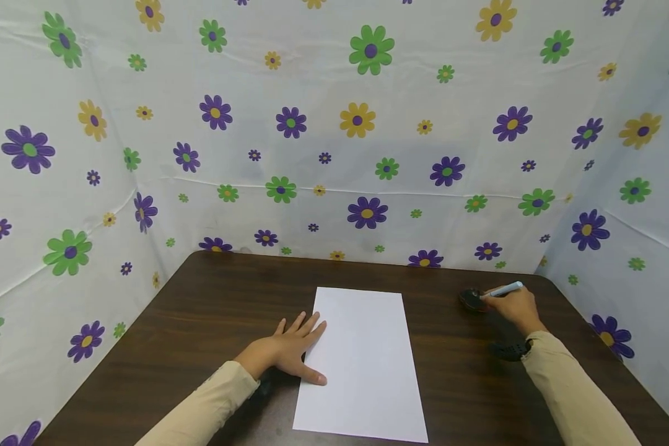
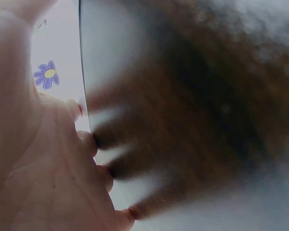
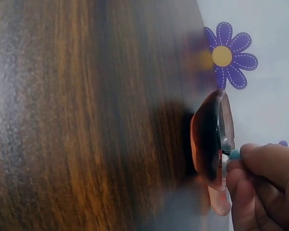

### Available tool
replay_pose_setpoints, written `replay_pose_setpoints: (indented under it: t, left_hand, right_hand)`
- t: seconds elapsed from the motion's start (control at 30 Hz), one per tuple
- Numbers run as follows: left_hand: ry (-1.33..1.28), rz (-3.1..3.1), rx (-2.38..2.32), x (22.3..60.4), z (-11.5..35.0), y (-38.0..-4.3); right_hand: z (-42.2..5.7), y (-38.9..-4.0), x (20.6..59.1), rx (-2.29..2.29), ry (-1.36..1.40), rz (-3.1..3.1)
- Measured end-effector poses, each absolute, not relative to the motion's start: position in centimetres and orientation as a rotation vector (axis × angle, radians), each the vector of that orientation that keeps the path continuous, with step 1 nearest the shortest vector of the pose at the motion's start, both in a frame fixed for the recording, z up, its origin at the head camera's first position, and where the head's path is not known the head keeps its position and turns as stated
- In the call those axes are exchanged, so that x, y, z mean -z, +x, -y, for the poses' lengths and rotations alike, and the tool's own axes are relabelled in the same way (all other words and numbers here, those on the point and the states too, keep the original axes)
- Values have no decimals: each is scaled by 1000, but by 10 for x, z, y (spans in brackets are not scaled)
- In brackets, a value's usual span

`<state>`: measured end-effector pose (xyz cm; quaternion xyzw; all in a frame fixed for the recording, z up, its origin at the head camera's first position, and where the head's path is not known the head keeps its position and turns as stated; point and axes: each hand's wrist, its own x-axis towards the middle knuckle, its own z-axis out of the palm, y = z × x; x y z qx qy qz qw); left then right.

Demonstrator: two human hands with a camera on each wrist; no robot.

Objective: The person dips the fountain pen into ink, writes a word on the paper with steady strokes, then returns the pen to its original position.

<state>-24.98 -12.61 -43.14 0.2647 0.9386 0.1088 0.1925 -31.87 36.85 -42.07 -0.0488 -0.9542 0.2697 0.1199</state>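
My left hand (image 1: 291, 352) lies with fingers spread over the left edge of a blank white sheet of paper (image 1: 365, 365), thumb and index fingertip resting on it. In the left wrist view the palm and fingertips (image 2: 125, 219) touch the surface. At the far right of the table, my right hand (image 1: 517, 308) pinches a light blue, pen-like stick (image 1: 502, 290). Its lower end reaches into a small shallow dish (image 1: 472, 300). From the right wrist, the dish (image 3: 207, 139) looks reddish, glossy and dark inside; its rim hides the stick's tip.
The dark brown wooden table (image 1: 228, 291) has rounded back corners. White curtains (image 1: 312, 142) printed with green, purple and yellow flowers hang behind it and on both sides. A black band (image 1: 511, 352) circles the right wrist.
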Motion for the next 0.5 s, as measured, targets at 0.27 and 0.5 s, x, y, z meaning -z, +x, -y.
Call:
replay_pose_setpoints:
  t: [0.27,0.5]
  left_hand:
    - [742,-2639,-295,430,125,-251]
    - [741,-2631,-303,431,127,-249]
  right_hand:
    - [-365,-320,421,-810,-107,2814]
    - [-359,-322,424,-831,-151,2786]
